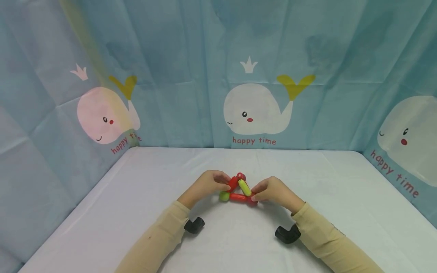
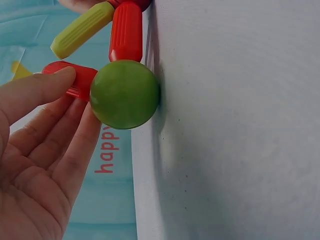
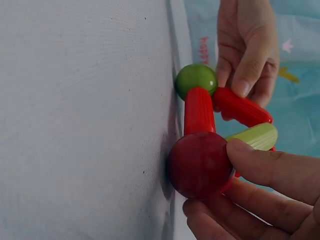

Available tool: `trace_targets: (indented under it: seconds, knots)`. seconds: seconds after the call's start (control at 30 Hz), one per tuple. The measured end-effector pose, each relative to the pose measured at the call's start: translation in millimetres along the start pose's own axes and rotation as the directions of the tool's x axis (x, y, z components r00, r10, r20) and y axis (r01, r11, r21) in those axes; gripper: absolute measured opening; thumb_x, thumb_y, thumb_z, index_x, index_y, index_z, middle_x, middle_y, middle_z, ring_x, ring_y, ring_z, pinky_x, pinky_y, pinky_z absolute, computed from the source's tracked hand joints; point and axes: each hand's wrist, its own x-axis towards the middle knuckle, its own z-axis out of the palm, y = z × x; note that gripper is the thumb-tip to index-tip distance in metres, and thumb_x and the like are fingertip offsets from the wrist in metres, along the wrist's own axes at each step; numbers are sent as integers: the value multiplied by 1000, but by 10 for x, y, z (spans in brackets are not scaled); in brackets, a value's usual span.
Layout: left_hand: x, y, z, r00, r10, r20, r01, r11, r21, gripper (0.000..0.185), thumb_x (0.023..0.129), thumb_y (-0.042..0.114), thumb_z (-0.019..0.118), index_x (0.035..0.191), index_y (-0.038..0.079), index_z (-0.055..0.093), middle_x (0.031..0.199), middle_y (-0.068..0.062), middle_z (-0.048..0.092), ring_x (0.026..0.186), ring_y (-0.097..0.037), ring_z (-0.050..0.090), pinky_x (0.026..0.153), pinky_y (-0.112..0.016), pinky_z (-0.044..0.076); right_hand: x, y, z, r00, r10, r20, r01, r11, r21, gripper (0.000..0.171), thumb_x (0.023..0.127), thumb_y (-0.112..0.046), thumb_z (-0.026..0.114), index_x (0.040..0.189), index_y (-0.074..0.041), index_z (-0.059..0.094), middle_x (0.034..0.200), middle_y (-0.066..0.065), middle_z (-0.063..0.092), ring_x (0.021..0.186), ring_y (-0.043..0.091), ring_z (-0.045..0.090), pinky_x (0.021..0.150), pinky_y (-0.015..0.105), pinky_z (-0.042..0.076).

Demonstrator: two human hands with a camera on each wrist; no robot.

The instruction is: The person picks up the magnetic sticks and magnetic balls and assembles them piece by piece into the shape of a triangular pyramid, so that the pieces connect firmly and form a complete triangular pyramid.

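Toy building rods and balls are joined in a triangle-like shape at the middle of the white table. With thumb and fingers, my left hand (image 1: pixel 209 182) pinches a red rod (image 3: pixel 245 108) that slants up from the green ball (image 2: pixel 125 95). Another red rod (image 1: pixel 238 197) runs low from the green ball to a dark red ball (image 3: pixel 200 165). My right hand (image 1: pixel 275 192) grips that dark red ball, thumb at its upper side and fingers beneath. From it rises a yellow-green rod (image 1: pixel 244 187), its free end tilted upward. A further red ball (image 1: pixel 241 176) shows behind.
The white table (image 1: pixel 136 212) ends at the back against a blue curtain (image 1: pixel 177 113) printed with whales. Black curved pieces, one at the left wrist (image 1: pixel 194 225) and one at the right wrist (image 1: pixel 288 234), hang beside the beige sleeves.
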Motion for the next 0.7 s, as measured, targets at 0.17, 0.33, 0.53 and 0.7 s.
trace_targets:
  seconds: [0.17,0.33,0.53,0.7]
  knots:
    - [-10,17,8,1000,22,0,-22,1000,19,20,89,20,73,108,15,73,108,-1,74,106,-19,65,100,-45,51,16,-57,54,991,-92,-102,91,996,-9,37,79,-19,83,112,-5,74,98,6,76,89,16,68,81,36,58]
    - [-17,27,25,1000,24,-5,-24,999,35,19,88,20,74,107,15,73,107,-1,74,105,-19,65,100,-46,51,54,-149,119,975,-179,-135,183,983,16,51,78,-13,83,125,-4,66,99,8,75,89,18,70,77,34,59]
    - [8,-13,53,999,42,0,-42,999,25,21,88,21,75,108,15,73,107,-1,74,105,-19,66,99,-46,51,94,-180,149,971,-204,-127,208,978,22,60,80,-7,81,136,-4,59,102,10,74,91,19,70,79,34,60]
    - [-12,6,48,999,53,1,-53,998,26,19,88,21,74,107,16,73,106,1,74,104,-17,66,99,-45,51,78,-169,136,965,-235,-119,238,971,10,56,82,-7,79,134,-4,61,102,10,74,93,21,70,77,34,60]
